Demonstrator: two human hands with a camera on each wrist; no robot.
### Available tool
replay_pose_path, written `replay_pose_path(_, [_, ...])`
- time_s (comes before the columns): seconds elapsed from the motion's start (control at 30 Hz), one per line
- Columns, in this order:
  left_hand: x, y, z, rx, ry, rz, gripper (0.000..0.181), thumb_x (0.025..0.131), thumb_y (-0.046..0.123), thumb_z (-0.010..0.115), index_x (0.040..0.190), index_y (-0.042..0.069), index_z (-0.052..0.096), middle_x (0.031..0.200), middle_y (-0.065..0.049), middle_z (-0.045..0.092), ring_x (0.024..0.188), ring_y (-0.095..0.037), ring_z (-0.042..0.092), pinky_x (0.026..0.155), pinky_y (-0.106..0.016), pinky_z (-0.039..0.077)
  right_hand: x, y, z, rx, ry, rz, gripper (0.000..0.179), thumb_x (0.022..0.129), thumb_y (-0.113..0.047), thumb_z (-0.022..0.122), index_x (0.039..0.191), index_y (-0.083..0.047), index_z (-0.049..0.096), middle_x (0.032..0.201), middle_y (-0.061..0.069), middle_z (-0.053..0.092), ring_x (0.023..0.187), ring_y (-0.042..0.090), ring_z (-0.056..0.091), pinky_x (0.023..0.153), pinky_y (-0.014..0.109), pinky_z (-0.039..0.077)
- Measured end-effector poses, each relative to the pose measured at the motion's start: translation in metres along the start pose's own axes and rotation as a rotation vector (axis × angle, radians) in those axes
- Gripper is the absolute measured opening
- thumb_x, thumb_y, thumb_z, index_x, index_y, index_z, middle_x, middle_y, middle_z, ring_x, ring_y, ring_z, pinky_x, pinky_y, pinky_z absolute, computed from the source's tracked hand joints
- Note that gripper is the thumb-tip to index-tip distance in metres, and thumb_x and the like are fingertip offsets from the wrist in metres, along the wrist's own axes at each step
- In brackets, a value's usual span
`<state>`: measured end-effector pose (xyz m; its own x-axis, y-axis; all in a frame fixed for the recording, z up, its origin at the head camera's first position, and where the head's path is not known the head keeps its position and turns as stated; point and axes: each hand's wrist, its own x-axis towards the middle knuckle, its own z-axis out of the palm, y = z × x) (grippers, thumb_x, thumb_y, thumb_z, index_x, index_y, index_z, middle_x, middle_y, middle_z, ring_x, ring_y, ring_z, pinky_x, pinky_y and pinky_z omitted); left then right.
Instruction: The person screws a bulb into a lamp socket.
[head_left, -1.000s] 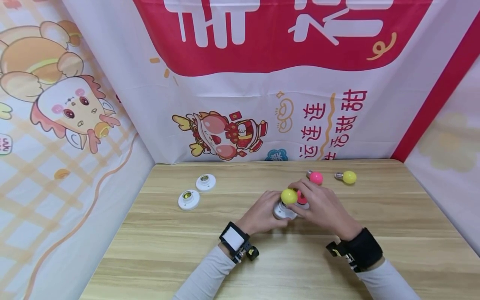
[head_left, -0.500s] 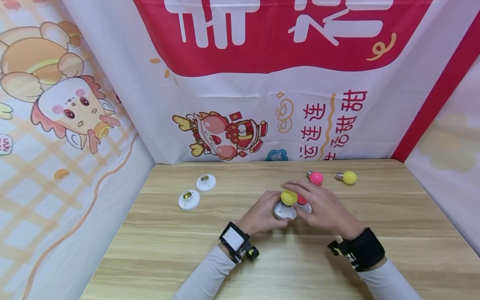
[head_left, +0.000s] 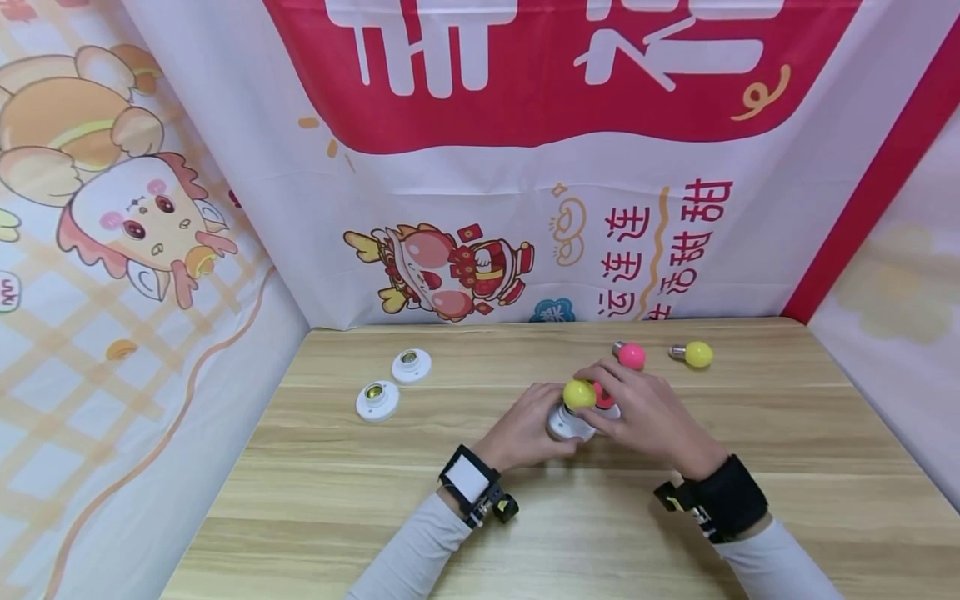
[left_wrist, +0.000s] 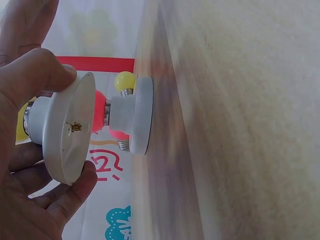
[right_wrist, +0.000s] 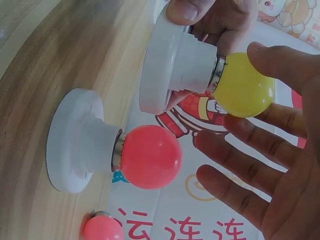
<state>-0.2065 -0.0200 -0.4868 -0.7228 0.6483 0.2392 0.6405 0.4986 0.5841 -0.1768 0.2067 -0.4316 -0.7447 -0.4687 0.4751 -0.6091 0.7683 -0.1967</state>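
Observation:
My left hand [head_left: 525, 429] grips a white lamp holder [left_wrist: 55, 135] by the rim of its round base, thumb on one side and fingers on the other. The left wrist view shows the base's hollow underside, raised off the table and tilted. A yellow light bulb [right_wrist: 245, 85] sits in this holder, a little of its metal collar showing. My right hand [head_left: 648, 412] pinches the bulb between thumb and index finger, the other fingers spread beside it. Close by, a second white lamp holder [right_wrist: 97, 145] stands on the table with a pink-red bulb [right_wrist: 151, 157] fitted in it.
Two bulbless white lamp holders, a nearer one [head_left: 377, 403] and a farther one [head_left: 412, 368], stand at the left of the wooden table [head_left: 315, 500]. A loose pink bulb [head_left: 632, 357] and a loose yellow bulb [head_left: 699, 354] lie at the back right, before the cloth backdrop [head_left: 450, 192].
My right fingers loosened and reached leftward over the yellow bulb half a second ago, and now pinch it again. My left hand holds the lamp holder in about the same place.

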Motion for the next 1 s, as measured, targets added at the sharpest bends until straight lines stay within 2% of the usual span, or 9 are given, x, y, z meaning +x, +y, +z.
replay_pose_path(0.1, [0.0, -0.0002, 0.0003, 0.005, -0.001, 0.003, 0.072, 0.089, 0.03, 0.085, 0.151, 0.013, 0.054, 0.145, 0.0, 0.064, 0.131, -0.015, 0.056, 0.111, -0.03, 0.053, -0.0004, -0.0001, 0.0003, -0.003, -0.006, 0.01, 0.052, 0.09, -0.048, 0.083, 0.129, -0.017, 0.07, 0.124, 0.003, 0.072, 0.093, 0.015, 0.07, 0.072, 0.036, 0.063])
replay_pose_path(0.2, [-0.0003, 0.0002, 0.0002, -0.003, 0.003, 0.003, 0.073, 0.088, 0.029, 0.086, 0.152, 0.013, 0.054, 0.145, -0.002, 0.064, 0.132, -0.016, 0.056, 0.111, -0.031, 0.053, -0.0011, -0.0003, -0.0004, 0.023, -0.016, 0.018, 0.058, 0.092, -0.048, 0.082, 0.138, -0.018, 0.066, 0.134, 0.005, 0.069, 0.098, 0.018, 0.072, 0.075, 0.039, 0.065])
replay_pose_path(0.33, [-0.0006, 0.0012, -0.0002, -0.014, 0.014, -0.002, 0.076, 0.088, 0.028, 0.086, 0.153, 0.012, 0.053, 0.147, -0.003, 0.064, 0.132, -0.017, 0.056, 0.112, -0.032, 0.054, -0.0018, -0.0003, -0.0025, 0.078, -0.032, 0.01, 0.059, 0.093, -0.034, 0.08, 0.148, -0.021, 0.061, 0.145, 0.005, 0.064, 0.106, 0.021, 0.073, 0.08, 0.042, 0.066])
replay_pose_path(0.47, [-0.0004, 0.0023, -0.0004, -0.02, 0.017, -0.004, 0.077, 0.087, 0.028, 0.087, 0.155, 0.013, 0.052, 0.148, -0.002, 0.064, 0.133, -0.017, 0.056, 0.112, -0.031, 0.053, -0.0023, -0.0003, -0.0047, 0.101, -0.05, -0.023, 0.057, 0.09, -0.02, 0.078, 0.145, -0.022, 0.064, 0.145, 0.004, 0.066, 0.119, 0.024, 0.071, 0.09, 0.046, 0.066])
replay_pose_path(0.6, [-0.0003, 0.0028, -0.0007, -0.021, 0.011, -0.01, 0.08, 0.086, 0.027, 0.088, 0.156, 0.014, 0.051, 0.148, 0.0, 0.063, 0.133, -0.015, 0.056, 0.112, -0.03, 0.053, -0.0022, -0.0008, -0.0055, 0.092, -0.056, -0.038, 0.053, 0.09, -0.02, 0.079, 0.141, -0.02, 0.067, 0.14, 0.004, 0.07, 0.126, 0.027, 0.069, 0.098, 0.051, 0.063])
replay_pose_path(1.0, [-0.0008, 0.0009, -0.0009, -0.004, 0.015, 0.004, 0.074, 0.088, 0.026, 0.086, 0.152, 0.013, 0.053, 0.146, -0.001, 0.064, 0.132, -0.016, 0.056, 0.111, -0.03, 0.054, -0.0003, -0.0006, -0.0009, 0.016, -0.018, 0.002, 0.052, 0.089, -0.044, 0.086, 0.13, -0.016, 0.07, 0.125, 0.004, 0.073, 0.099, 0.018, 0.073, 0.08, 0.04, 0.066])
